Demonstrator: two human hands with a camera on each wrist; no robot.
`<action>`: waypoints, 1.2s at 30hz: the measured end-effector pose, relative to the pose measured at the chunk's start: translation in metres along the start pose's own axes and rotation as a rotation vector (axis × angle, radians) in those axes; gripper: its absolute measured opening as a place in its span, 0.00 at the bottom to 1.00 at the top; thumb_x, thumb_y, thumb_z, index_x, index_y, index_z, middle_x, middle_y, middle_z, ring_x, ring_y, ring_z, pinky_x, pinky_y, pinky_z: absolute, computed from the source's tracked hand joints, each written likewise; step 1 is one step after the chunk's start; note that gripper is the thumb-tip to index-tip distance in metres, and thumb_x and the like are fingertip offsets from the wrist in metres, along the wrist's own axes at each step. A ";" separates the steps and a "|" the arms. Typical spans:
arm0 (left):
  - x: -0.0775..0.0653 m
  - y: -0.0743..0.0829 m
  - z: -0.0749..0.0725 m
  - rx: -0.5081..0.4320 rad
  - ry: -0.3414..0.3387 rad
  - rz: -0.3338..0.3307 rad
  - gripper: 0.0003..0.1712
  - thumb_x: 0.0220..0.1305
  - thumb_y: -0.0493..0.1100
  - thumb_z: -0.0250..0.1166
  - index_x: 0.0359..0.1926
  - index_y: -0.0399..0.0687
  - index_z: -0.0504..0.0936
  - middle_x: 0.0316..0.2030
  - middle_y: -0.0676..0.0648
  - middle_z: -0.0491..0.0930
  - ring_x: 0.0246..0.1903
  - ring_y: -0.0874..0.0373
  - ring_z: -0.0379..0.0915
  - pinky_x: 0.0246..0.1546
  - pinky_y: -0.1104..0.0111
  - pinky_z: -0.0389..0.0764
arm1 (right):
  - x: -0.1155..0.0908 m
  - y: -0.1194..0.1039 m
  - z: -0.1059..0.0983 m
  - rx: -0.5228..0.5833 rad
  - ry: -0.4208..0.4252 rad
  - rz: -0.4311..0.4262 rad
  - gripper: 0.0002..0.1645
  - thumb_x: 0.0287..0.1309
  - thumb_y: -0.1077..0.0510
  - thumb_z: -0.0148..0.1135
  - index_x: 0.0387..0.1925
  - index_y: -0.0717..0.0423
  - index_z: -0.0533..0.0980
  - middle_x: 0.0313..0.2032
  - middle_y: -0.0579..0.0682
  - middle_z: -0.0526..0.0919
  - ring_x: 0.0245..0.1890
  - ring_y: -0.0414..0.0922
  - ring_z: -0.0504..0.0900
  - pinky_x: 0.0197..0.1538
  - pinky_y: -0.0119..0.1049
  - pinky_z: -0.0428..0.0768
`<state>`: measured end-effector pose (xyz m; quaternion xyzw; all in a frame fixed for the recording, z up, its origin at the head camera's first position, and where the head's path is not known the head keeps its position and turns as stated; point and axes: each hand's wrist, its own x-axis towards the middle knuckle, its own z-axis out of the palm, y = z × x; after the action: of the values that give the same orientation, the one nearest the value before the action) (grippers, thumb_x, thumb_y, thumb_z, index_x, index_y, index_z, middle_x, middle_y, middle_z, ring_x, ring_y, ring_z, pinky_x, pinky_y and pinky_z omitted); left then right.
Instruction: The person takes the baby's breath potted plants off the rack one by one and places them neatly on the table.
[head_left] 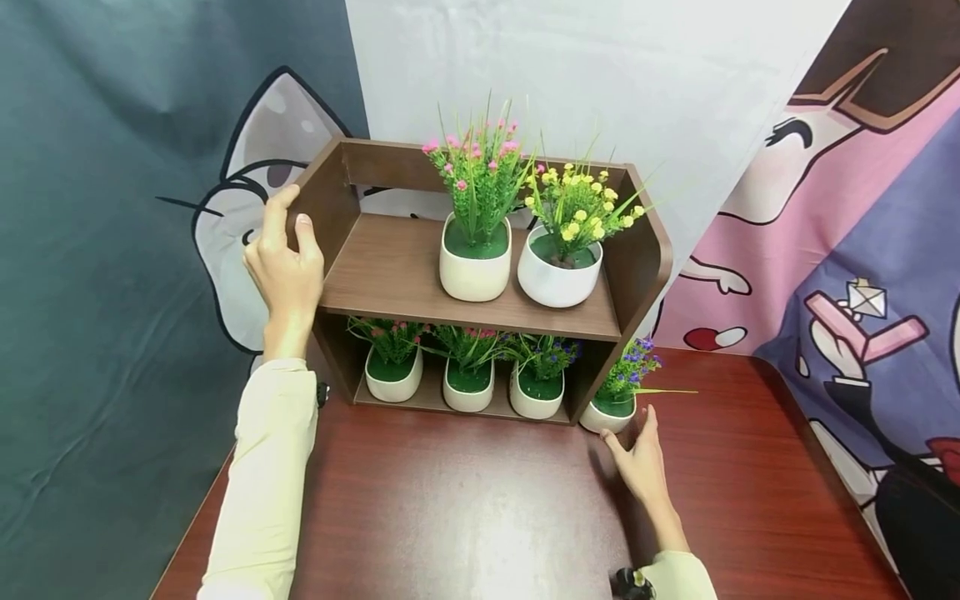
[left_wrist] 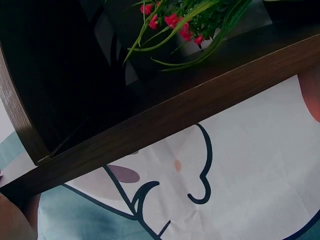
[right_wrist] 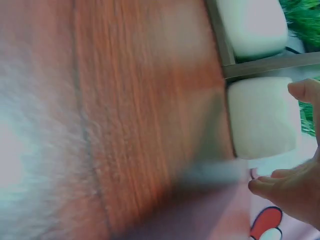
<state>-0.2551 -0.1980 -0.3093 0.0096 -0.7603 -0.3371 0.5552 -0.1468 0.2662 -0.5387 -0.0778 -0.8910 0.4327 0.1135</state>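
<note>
A brown two-tier wooden shelf (head_left: 405,258) stands on the table. My left hand (head_left: 288,258) holds its upper left side panel, with the thumb on the inner side; only a bit of the hand shows in the left wrist view. A cream pot of purple flowers (head_left: 611,415) stands on the table just outside the shelf's right side. Beside that pot, my right hand (head_left: 640,458) has thumb and fingers spread. In the right wrist view the thumb is close to the pot (right_wrist: 262,120), while the fingers are apart from it; contact is unclear.
The upper tier bears a pot of pink flowers (head_left: 476,271) and a white pot of yellow flowers (head_left: 558,279). Below sit three cream pots (head_left: 393,387) with red and purple flowers. The reddish table (head_left: 465,500) extends in front; printed cloth (head_left: 585,67) hangs behind.
</note>
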 end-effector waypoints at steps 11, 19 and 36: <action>-0.001 0.003 -0.002 -0.001 -0.013 -0.013 0.18 0.62 0.40 0.55 0.52 0.50 0.80 0.33 0.42 0.83 0.15 0.66 0.48 0.22 0.62 0.52 | -0.056 -0.040 -0.013 0.096 0.059 0.021 0.48 0.54 0.55 0.65 0.69 0.63 0.50 0.63 0.67 0.59 0.64 0.60 0.59 0.60 0.53 0.60; -0.003 0.003 -0.005 0.007 -0.004 -0.010 0.18 0.63 0.41 0.55 0.52 0.51 0.80 0.30 0.40 0.83 0.15 0.56 0.53 0.22 0.61 0.53 | -0.089 -0.079 0.007 0.157 0.050 -0.073 0.45 0.50 0.61 0.68 0.67 0.59 0.57 0.62 0.59 0.66 0.62 0.52 0.64 0.59 0.44 0.63; -0.001 0.006 -0.003 -0.007 0.002 -0.015 0.18 0.63 0.40 0.54 0.52 0.51 0.80 0.33 0.43 0.84 0.15 0.57 0.53 0.22 0.61 0.53 | -0.084 -0.225 0.014 0.446 0.005 -0.439 0.42 0.45 0.71 0.66 0.63 0.70 0.59 0.60 0.60 0.68 0.58 0.58 0.69 0.55 0.46 0.69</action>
<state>-0.2501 -0.1945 -0.3071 0.0135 -0.7586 -0.3437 0.5534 -0.0788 0.0977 -0.3806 0.1421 -0.7694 0.5822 0.2208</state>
